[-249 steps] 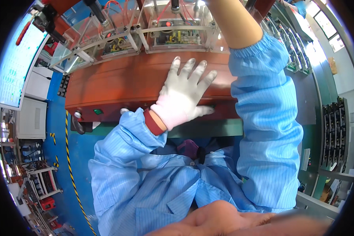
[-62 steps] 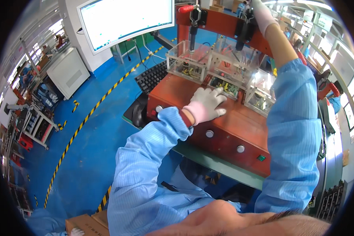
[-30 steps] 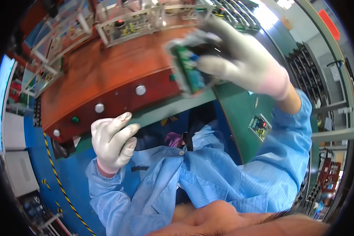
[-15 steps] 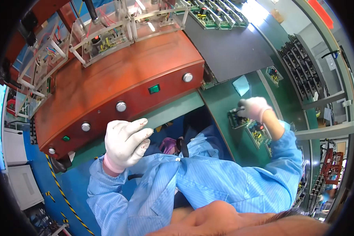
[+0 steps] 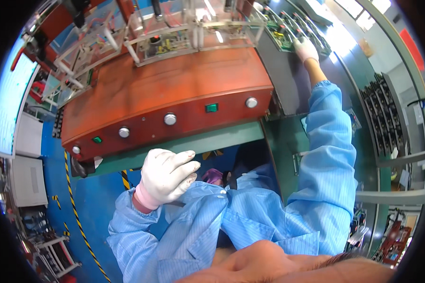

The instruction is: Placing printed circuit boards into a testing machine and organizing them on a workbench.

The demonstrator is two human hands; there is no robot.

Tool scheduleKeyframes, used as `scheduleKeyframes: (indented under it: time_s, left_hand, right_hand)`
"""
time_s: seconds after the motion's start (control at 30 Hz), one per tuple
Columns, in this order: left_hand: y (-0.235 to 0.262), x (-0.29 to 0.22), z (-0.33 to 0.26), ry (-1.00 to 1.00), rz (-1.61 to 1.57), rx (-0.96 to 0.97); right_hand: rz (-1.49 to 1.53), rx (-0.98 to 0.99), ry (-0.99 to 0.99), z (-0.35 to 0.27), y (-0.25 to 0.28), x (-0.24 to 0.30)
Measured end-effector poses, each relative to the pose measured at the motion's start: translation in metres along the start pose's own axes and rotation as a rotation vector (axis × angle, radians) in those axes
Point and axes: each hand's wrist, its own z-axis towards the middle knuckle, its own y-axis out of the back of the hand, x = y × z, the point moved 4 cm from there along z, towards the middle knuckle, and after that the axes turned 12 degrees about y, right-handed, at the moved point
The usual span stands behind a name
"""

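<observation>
we see lines on the screen (image 5: 14, 101), too small to read. our right hand (image 5: 305, 49) is at the boards (image 5: 281, 38) on the mat (image 5: 293, 87), right of the red machine (image 5: 170, 80); whether it grips one, we cannot tell. our left hand (image 5: 167, 174), loosely curled, is empty near the green table (image 5: 222, 139); the floor (image 5: 99, 203) is blue.

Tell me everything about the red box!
The red box is long, maybe painted metal, its top shiny with darker patches. Four silver buttons and two green switches line its front. Clear cases stand along its far side. It sits on a green table; neither the left hand nor right hand touches it.
</observation>
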Motion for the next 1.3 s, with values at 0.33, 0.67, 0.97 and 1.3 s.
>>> scheduleKeyframes:
  time_s: [0.33, 0.67, 0.97, 1.3]
  left_hand:
    - [0.012, 0.021, -0.020, 0.051, 0.029, -0.047]
    - [0.006, 0.025, -0.004, 0.191, 0.220, -0.095]
    - [0.049, 0.108, -0.023, 0.472, 0.550, -0.196]
    - [0.063, 0.171, 0.014, 0.466, 0.422, -0.096]
  right_hand:
    - [0.534, -0.294, -0.054, -0.149, 0.094, 0.060]
    - [0.496, 0.050, 0.691, -0.214, 0.044, 0.291]
    - [0.714, 0.008, 0.907, -0.186, -0.017, 0.424]
    - [0.301, -0.145, 1.188, -0.194, -0.031, 0.444]
